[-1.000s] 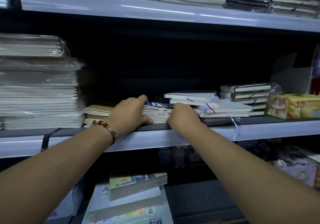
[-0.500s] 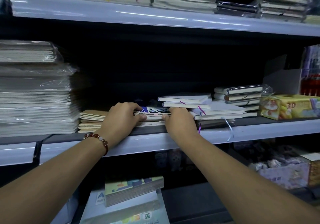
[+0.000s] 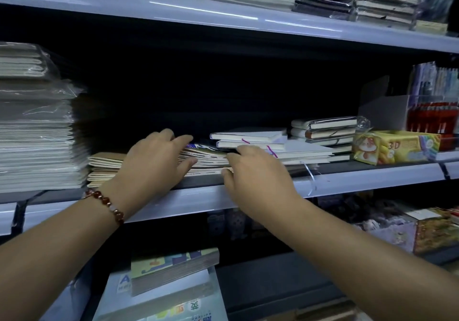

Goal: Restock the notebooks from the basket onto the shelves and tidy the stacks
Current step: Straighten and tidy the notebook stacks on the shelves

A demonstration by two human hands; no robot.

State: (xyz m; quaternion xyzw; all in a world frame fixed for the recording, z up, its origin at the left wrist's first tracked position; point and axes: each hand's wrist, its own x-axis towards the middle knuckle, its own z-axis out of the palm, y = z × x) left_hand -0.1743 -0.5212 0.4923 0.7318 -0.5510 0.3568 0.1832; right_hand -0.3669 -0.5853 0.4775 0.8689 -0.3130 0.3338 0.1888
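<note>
A low stack of thin notebooks [image 3: 208, 159] with a blue-patterned top cover lies on the middle shelf [image 3: 198, 199]. My left hand [image 3: 154, 161], which has a bead bracelet on its wrist, lies over the stack's left part, fingers on top and thumb against the front edge. My right hand [image 3: 258, 171] clasps the stack's right front corner, fingers above and thumb below. Kraft-brown notebooks [image 3: 104, 164] stick out to the left from under my left hand. No basket is in view.
A tall plastic-wrapped pile of notebooks [image 3: 37, 134] stands at the left. White notebooks with purple ribbons [image 3: 248, 135], wrapped bound notebooks [image 3: 325, 129], a yellow box [image 3: 392, 146] and a pen display [image 3: 432, 117] fill the right. More notebooks [image 3: 173, 266] lie on the shelf below.
Both hands stay on the same stack. My left thumb has lifted from the shelf lip to the stack's front edge, and its fingers have spread. The view has shifted slightly.
</note>
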